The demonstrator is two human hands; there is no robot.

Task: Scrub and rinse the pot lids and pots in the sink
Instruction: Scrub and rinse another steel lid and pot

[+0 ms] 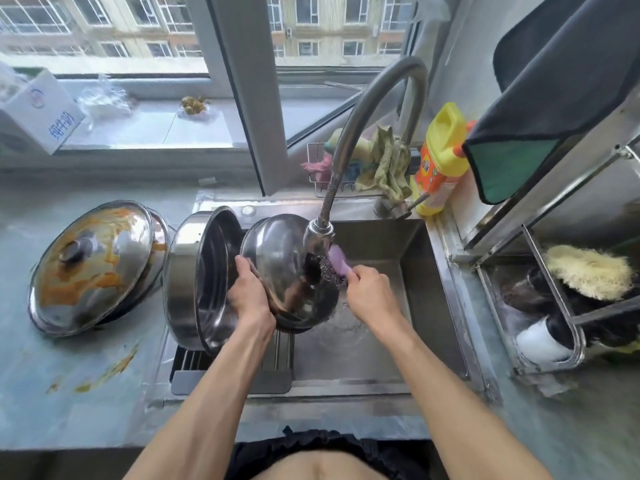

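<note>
Held tilted over the sink [415, 271]: a steel pot lid [284, 258], gripped at its left rim by the left hand [247, 292], fingers curled over the edge. Clamped in the right hand [370, 292]: the purple handle of a wire scrubber [334, 268], steel-wool head pressed against the lid's face. Hung just above the scrubber: the faucet spray head [318, 233], partly covering the purple handle; water hard to make out apart from ripples on the sink floor. Hands apart, one at each side of the lid. Lower edge of the lid partly hidden by the left wrist.

Stood on its side at the sink's left edge, over a dark drain rack [232, 375]: a steel pot [201, 278], mouth toward the lid, inside dim and hard to read. Lay on the surface [69, 393] to the left: a second lid [90, 265] smeared orange, resting on something mostly hidden beneath. Orange smears on the surface nearby.

Behind the faucet: a wire caddy of rags [377, 161], contents jumbled. Beside it: a yellow detergent bottle [440, 157], label unreadable. At right: a dish rack [540, 306] cut off by the frame edge, holding a pale fibrous scrubber [588, 271] and a white cup [540, 341].
</note>
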